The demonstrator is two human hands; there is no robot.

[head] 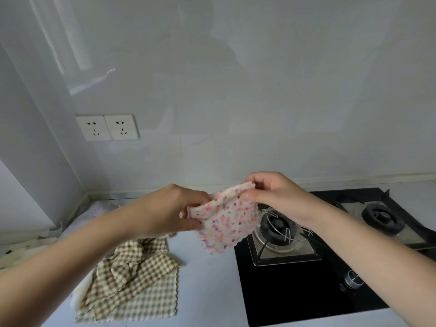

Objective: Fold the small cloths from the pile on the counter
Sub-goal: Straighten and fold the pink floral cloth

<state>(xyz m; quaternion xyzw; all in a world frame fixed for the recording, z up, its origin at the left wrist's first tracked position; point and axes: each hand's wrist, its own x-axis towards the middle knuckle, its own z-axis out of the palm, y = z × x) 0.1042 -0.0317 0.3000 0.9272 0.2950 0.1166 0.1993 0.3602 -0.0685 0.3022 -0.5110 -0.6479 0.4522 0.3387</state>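
Observation:
A small white cloth with pink, orange and purple specks hangs in the air above the counter. My left hand pinches its left upper edge. My right hand pinches its top right corner. The cloth droops down between them, near the stove's left edge. Below and to the left, a pile of green-and-brown checked cloths lies crumpled on the counter.
A black glass gas stove fills the right side, with a left burner, a right burner and a knob. Two wall sockets sit on the grey backsplash. The wall corner stands at the left.

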